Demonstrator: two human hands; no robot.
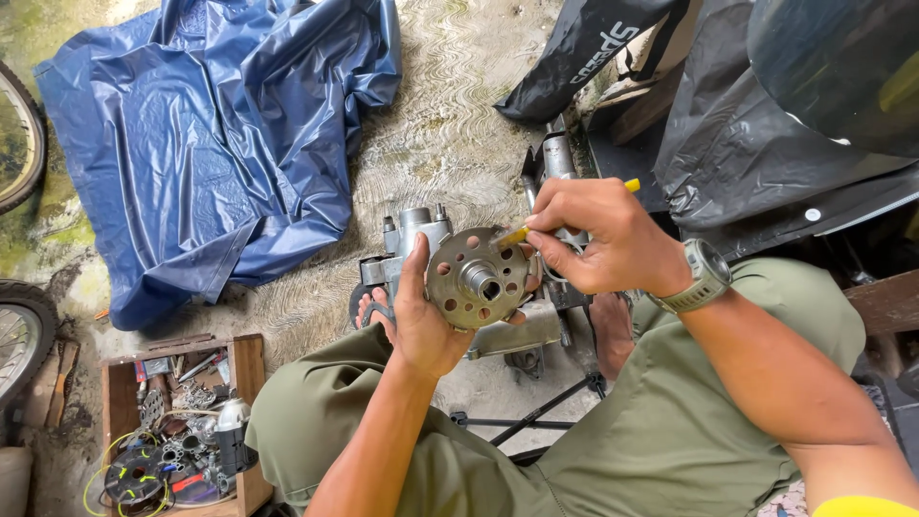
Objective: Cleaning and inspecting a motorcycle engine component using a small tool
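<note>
Left hand [421, 321] cups the rotor [476, 278] from below, fingers curled round its rim, thumb up along the left edge, holding the disc face-up over the lap. Right hand [598, 239] pinches a yellow tool [514, 236], fingers clenched tight on the handle, tip touching the rotor's upper right edge near one of the round holes. Under the disc sits an engine part [412, 239] on the concrete floor [450, 124], just behind the left wrist. Blue tarp [220, 144] lies crumpled well off to the left, a wooden toolbox [182, 421] by the left knee. Risks, as I read it: the rotor rests on one hand only, so a hard push with the tool could tip it out of the palm onto the engine part or floor; and the tip could skid off the smooth metal toward the left thumb
</note>
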